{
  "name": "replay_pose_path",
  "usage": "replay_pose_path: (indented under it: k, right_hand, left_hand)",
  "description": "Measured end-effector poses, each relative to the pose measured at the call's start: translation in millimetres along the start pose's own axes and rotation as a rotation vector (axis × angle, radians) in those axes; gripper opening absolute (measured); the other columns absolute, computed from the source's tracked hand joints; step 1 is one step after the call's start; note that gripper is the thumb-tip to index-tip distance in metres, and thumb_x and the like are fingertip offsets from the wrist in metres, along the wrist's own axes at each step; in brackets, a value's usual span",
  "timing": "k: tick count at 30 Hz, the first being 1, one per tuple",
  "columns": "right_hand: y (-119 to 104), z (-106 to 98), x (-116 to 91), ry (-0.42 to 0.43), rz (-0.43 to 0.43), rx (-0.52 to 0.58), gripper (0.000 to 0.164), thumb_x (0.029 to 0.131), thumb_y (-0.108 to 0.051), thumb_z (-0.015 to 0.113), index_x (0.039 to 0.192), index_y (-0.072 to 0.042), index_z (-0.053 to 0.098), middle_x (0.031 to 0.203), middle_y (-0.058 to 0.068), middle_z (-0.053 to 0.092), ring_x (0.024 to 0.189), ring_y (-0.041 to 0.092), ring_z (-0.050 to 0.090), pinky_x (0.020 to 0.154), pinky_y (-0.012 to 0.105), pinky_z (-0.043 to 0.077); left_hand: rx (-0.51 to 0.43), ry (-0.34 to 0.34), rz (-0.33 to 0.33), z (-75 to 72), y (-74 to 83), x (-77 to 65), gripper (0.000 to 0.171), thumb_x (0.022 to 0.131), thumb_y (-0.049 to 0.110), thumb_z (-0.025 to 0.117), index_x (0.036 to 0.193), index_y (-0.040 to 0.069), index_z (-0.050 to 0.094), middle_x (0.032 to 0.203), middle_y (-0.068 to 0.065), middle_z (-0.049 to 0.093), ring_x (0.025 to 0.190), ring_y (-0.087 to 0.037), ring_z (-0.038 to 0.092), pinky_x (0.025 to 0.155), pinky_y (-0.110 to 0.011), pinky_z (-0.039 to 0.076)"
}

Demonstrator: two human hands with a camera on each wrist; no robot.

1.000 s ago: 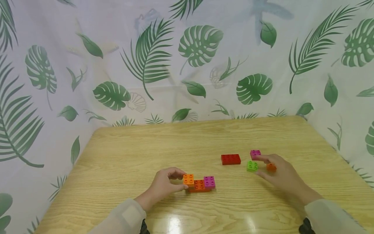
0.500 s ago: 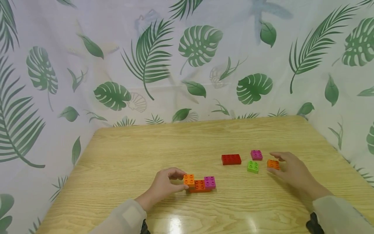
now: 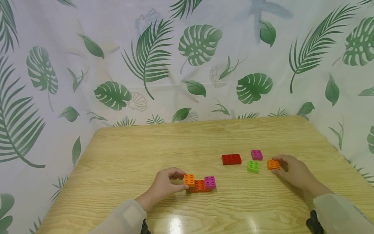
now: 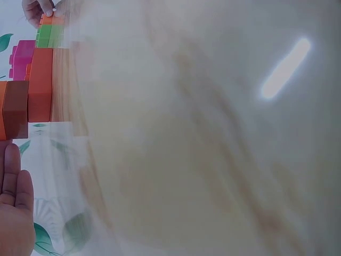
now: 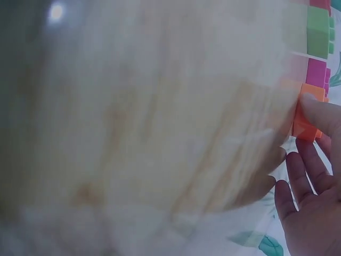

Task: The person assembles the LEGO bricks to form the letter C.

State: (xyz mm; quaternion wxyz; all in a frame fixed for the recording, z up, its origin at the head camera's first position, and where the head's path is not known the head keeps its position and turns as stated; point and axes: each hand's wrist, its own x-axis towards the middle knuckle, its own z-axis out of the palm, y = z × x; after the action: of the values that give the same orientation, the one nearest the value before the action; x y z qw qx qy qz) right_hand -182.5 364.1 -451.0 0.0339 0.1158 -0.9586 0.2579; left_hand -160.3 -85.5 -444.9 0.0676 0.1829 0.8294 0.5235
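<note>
In the head view my left hand (image 3: pixel 168 180) holds the left end of a small build, thumb and fingers about its light orange toy building brick (image 3: pixel 188 179). That build has a darker orange brick (image 3: pixel 200 185) in the middle and a purple brick (image 3: pixel 209 182) at its right end. Off to the right, my right hand (image 3: pixel 293 170) pinches a separate orange brick (image 3: pixel 273 164) on the table. The right wrist view shows the thumb (image 5: pixel 322 114) against this brick's side, the other fingers spread below it.
Left of the right hand lie a lime green brick (image 3: pixel 253 166), a magenta brick (image 3: pixel 256 154) and a longer red brick (image 3: pixel 231 159). A leaf-patterned cloth (image 3: pixel 163 65) hangs behind the wooden table (image 3: pixel 140 146).
My right hand has moved right, from over the green and magenta bricks to the loose orange brick, and its fingers have come in around it. The left hand stays on the build.
</note>
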Motion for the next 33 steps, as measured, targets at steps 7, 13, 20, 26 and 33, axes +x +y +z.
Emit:
replay_pose_path:
  k: [7,13,20,26,33]
  right_hand:
    - [-1.8,-7.0,2.7,0.001,0.018,0.035,0.05,0.088,-0.025,0.071,0.123,0.007,0.055,0.119,0.032,0.055,0.104,0.048,0.054,0.084,0.06,0.044]
    - [-10.9,-19.4,10.0,0.0,0.056,0.048,0.052,0.089,-0.027,0.068,0.127,0.005,0.053,0.121,0.03,0.054,0.108,0.048,0.05,0.085,0.064,0.04]
    - [-32.2,-24.2,18.5,0.042,-0.017,0.002,0.048,0.088,-0.023,0.071,0.125,0.004,0.056,0.118,0.027,0.057,0.104,0.043,0.053,0.084,0.06,0.045]
    - [-57.1,-17.6,24.2,0.041,-0.095,0.004,0.047,0.085,-0.023,0.074,0.121,0.003,0.059,0.115,0.022,0.06,0.1,0.038,0.057,0.082,0.055,0.047]
    - [-85.4,-2.8,28.2,0.017,-0.168,0.069,0.043,0.082,-0.017,0.076,0.119,0.001,0.061,0.112,0.017,0.061,0.095,0.034,0.06,0.08,0.05,0.05]
  left_hand:
    - [-0.011,-0.001,0.018,-2.0,1.4,-1.6,0.032,0.077,0.019,0.081,0.106,0.011,0.069,0.101,0.0,0.066,0.095,-0.022,0.061,0.085,-0.041,0.05]
    - [-0.017,-0.007,-0.001,-1.3,-1.5,0.0,0.031,0.078,0.015,0.08,0.107,0.009,0.068,0.102,-0.002,0.066,0.096,-0.024,0.061,0.086,-0.043,0.05]
    - [-0.026,-0.008,-0.015,-1.7,-2.2,1.1,0.031,0.079,0.015,0.08,0.107,0.01,0.068,0.103,-0.002,0.066,0.097,-0.024,0.06,0.086,-0.042,0.05]
    - [-0.03,-0.01,-0.004,-5.9,25.8,-7.6,0.029,0.08,0.007,0.077,0.106,0.002,0.067,0.103,-0.009,0.066,0.098,-0.033,0.059,0.087,-0.047,0.049]
    - [-0.038,-0.015,0.009,-7.4,27.4,-8.1,0.029,0.08,0.006,0.077,0.106,0.001,0.067,0.102,-0.01,0.065,0.097,-0.034,0.059,0.085,-0.048,0.049]
